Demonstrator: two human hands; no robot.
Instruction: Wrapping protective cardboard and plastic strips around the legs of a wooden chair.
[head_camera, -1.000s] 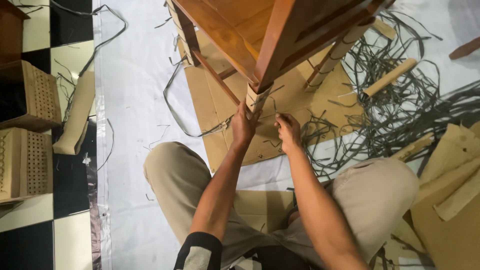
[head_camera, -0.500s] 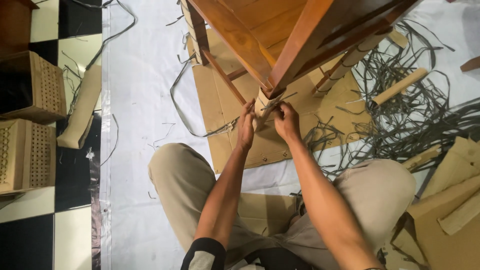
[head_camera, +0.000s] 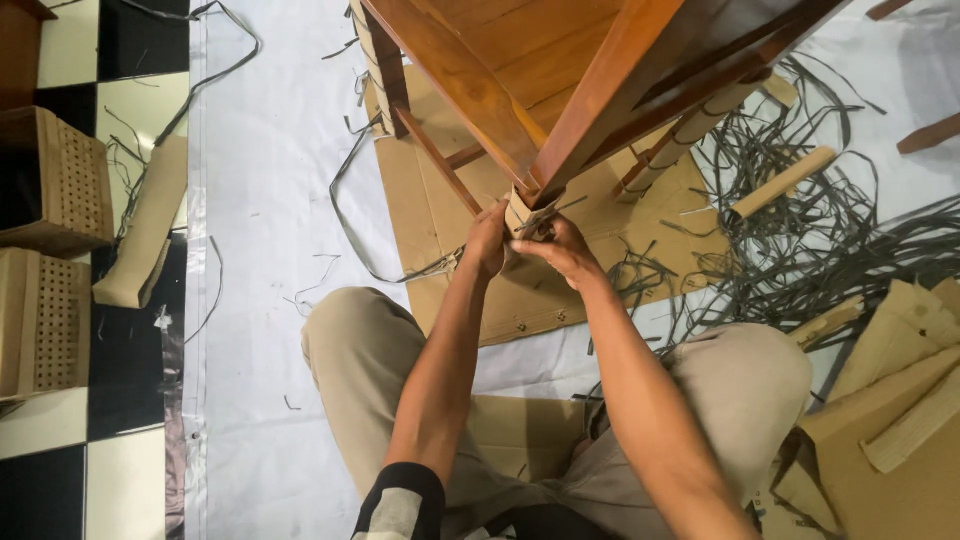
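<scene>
Fingers (head_camera: 497, 222) of the left hand (head_camera: 487, 245) are curled against the left side of the cardboard wrap (head_camera: 519, 213) on the nearest chair leg (head_camera: 590, 105). The right hand (head_camera: 562, 247) closes from the right, its fingertips pinched at the wrap's near face where a thin dark strap (head_camera: 560, 207) crosses; whether the strap itself is gripped cannot be told. The wrap sits between both hands, at the foot of the leg, just above a flat cardboard sheet (head_camera: 450, 200) lying on the white floor covering (head_camera: 270, 200).

The wooden chair (head_camera: 520, 60) rises overhead, its rails crowding the far side. A tangle of cut dark straps (head_camera: 830, 220) and a cardboard tube (head_camera: 782, 182) fill the right. Folded cardboard pieces (head_camera: 890, 400) lie near right. Open covering lies left of the left knee (head_camera: 350, 340), bounded by checkered tiles (head_camera: 120, 400) and perforated boxes (head_camera: 50, 320).
</scene>
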